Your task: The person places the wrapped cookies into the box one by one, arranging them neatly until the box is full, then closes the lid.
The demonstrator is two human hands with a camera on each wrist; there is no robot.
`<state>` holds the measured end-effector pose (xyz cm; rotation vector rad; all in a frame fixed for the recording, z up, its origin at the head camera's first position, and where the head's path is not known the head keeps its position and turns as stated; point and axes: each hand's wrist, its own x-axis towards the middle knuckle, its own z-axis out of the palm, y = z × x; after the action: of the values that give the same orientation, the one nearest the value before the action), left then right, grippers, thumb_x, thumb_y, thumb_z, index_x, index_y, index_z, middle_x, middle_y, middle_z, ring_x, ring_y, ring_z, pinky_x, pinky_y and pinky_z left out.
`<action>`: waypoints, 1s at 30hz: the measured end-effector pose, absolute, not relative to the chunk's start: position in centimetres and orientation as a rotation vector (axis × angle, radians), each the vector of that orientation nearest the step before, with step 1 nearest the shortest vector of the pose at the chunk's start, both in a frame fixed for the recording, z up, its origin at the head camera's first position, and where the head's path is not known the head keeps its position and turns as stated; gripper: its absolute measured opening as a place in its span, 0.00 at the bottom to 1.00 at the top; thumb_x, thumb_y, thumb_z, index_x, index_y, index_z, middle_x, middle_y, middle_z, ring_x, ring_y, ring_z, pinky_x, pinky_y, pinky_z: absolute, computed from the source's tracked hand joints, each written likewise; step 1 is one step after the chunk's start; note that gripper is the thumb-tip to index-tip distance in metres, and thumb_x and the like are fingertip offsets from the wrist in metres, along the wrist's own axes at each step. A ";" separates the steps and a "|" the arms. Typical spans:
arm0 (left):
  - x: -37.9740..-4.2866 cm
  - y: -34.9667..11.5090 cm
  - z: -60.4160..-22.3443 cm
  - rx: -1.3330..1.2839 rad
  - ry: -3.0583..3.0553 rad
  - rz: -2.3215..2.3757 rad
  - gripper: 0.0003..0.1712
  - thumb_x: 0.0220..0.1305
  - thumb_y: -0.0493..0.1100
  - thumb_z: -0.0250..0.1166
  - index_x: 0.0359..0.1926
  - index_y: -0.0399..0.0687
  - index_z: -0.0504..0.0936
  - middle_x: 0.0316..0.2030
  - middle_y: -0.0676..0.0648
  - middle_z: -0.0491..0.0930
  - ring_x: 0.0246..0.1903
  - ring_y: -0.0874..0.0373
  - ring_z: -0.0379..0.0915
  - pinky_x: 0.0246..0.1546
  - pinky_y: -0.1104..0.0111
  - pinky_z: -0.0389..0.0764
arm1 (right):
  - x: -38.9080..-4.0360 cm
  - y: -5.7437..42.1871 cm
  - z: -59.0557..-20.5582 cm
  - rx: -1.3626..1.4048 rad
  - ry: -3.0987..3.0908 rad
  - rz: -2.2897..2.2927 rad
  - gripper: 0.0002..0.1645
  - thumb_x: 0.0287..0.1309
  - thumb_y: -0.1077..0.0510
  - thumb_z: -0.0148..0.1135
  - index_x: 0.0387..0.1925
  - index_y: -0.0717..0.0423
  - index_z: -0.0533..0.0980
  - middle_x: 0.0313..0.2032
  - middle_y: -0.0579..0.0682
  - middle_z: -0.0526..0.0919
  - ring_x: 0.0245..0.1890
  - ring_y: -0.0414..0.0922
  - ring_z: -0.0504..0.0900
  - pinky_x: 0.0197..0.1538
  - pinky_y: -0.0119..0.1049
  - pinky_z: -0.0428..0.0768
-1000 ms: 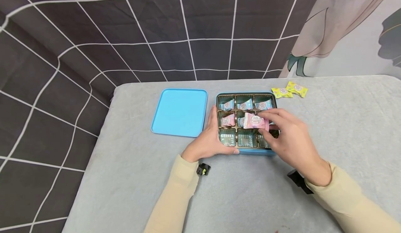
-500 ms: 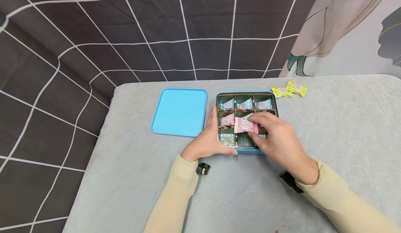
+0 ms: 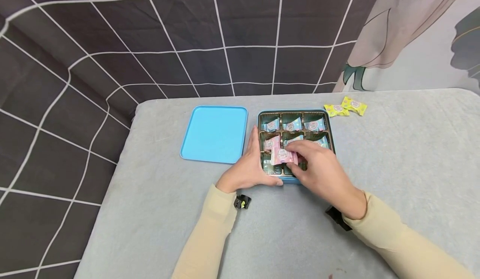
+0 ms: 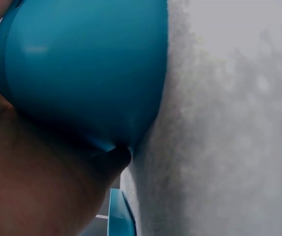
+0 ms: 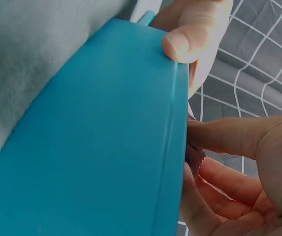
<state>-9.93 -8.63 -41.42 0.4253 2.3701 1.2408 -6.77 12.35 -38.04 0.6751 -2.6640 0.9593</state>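
A blue box (image 3: 290, 180) holds a dark tray of square compartments. Blue-wrapped candies (image 3: 293, 124) fill the back row; the middle row has a pink-wrapped candy (image 3: 268, 144) at left and blue ones beside it. My left hand (image 3: 247, 168) grips the box's front left corner, fingers along its left side and thumb on the front wall (image 5: 96, 128). Between thumb and fingertips, my right hand (image 3: 322, 170) pinches another pink-wrapped candy (image 3: 283, 157) over the front left compartment (image 3: 271, 169). That hand hides much of the front row.
Left of the box a light blue square lid (image 3: 214, 135) lies flat on the grey cloth-covered table (image 3: 277, 233). Two yellow-wrapped candies (image 3: 336, 110) lie behind the box's back right corner. A dark gridded curtain (image 3: 247, 24) hangs behind the table.
My right hand has carried the pink-wrapped candy leftward and slightly nearer, from the middle row's right side to the front left compartment. My left hand stays on the box corner.
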 end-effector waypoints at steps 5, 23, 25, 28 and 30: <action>-10.0 -8.6 -41.5 0.438 2.372 1.249 0.89 0.43 0.52 0.84 0.76 0.49 0.14 0.77 0.44 0.15 0.77 0.55 0.22 0.74 0.54 0.49 | -6.9 12.0 -38.3 0.690 -2.654 0.967 0.21 0.44 0.69 0.76 0.45 0.60 0.84 0.45 0.54 0.87 0.48 0.51 0.84 0.50 0.48 0.81; -9.9 -8.7 -41.8 0.459 2.378 1.267 0.88 0.44 0.51 0.84 0.76 0.47 0.15 0.77 0.45 0.15 0.77 0.57 0.20 0.74 0.53 0.50 | -7.1 10.8 -38.7 0.774 -2.707 1.007 0.17 0.47 0.68 0.76 0.42 0.56 0.85 0.45 0.49 0.86 0.34 0.40 0.80 0.37 0.38 0.79; -9.9 -8.7 -41.8 0.470 2.386 1.265 0.88 0.44 0.51 0.84 0.76 0.46 0.15 0.77 0.44 0.15 0.77 0.56 0.21 0.74 0.54 0.50 | -7.1 10.7 -38.7 0.777 -2.717 1.000 0.16 0.48 0.69 0.76 0.41 0.56 0.85 0.45 0.50 0.86 0.33 0.40 0.80 0.36 0.38 0.79; -9.9 -8.7 -41.7 0.489 2.391 1.263 0.88 0.44 0.52 0.84 0.75 0.45 0.15 0.77 0.43 0.15 0.77 0.56 0.21 0.74 0.54 0.49 | -7.1 10.6 -38.7 0.786 -2.728 0.988 0.16 0.48 0.69 0.75 0.41 0.57 0.85 0.45 0.51 0.86 0.33 0.40 0.79 0.35 0.37 0.78; -9.9 -8.8 -41.7 0.496 2.393 1.268 0.88 0.44 0.51 0.84 0.76 0.45 0.15 0.77 0.43 0.15 0.77 0.56 0.21 0.74 0.54 0.49 | -7.2 10.6 -38.7 0.793 -2.730 0.983 0.15 0.48 0.69 0.75 0.40 0.58 0.85 0.45 0.51 0.86 0.31 0.39 0.78 0.34 0.36 0.78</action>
<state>-9.94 -8.76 -41.73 0.4956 2.3926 1.2684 -7.16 10.56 -38.67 0.7934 -2.7303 0.9829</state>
